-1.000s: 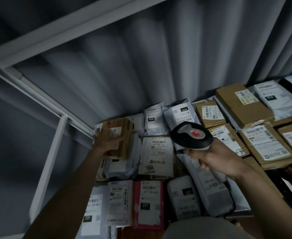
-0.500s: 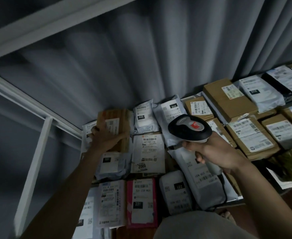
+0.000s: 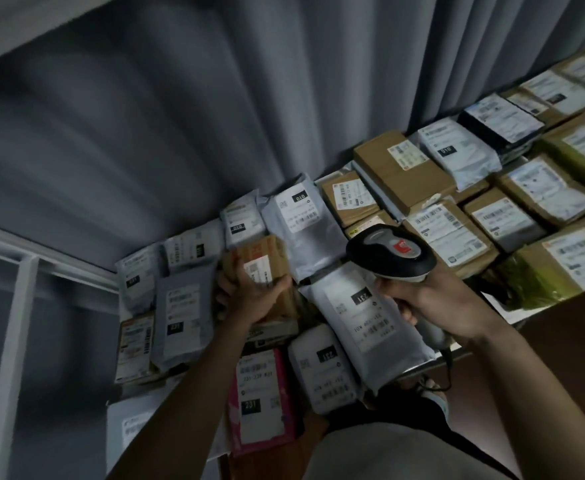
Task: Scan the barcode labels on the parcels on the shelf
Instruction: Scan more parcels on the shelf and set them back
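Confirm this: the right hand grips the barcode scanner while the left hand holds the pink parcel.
Not quite. In the head view the right hand does grip the barcode scanner, but the left hand holds a brown cardboard parcel, not the pink one. The pink parcel lies untouched nearer the person, beside the left forearm.

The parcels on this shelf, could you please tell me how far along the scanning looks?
Done: no frame shows which labels have been read. In hand: the left hand grips a small brown cardboard box with its white label facing up, while the right hand holds the black and grey handheld scanner beside it. Left, it seems: the pink mailer, the grey poly bags and the brown boxes further right.
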